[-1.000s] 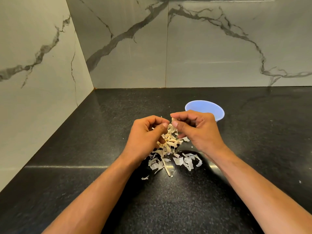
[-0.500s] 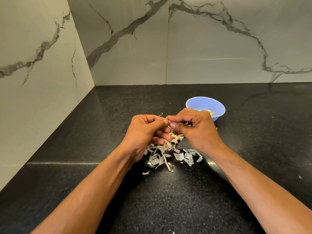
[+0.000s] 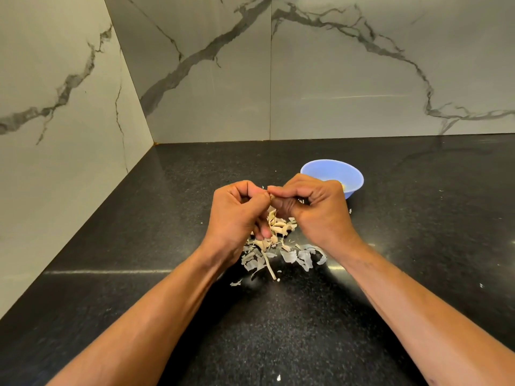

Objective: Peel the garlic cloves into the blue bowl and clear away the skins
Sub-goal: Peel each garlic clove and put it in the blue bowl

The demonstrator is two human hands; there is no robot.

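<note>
Garlic clove (image 3: pixel 271 196), only a sliver of it showing, sits pinched between the fingertips of both hands above the black desk (image 3: pixel 139 246), just over the heap of skins. On the far left a marble-patterned wall (image 3: pixel 55 107) meets the desk edge and runs to the corner. The left hand (image 3: pixel 237 215) is curled into a loose fist, thumb and forefinger nipping the clove from its side, the lower fingers tucked down toward the pile. Under and between the two hands lies the pile of skins (image 3: pixel 278 246), pale papery flakes and a few thin stalks spread on the desk, with a few stray scraps nearer the camera. The right hand (image 3: pixel 315 210) is likewise curled, its thumb and forefinger gripping the clove's other end, knuckles raised. Just behind that hand stands the blue bowl (image 3: pixel 354 176), upright on the desk, partly hidden by the knuckles; a small yellowish bit shows inside near its right wall. Both forearms are bare and reach in from the bottom corners.
</note>
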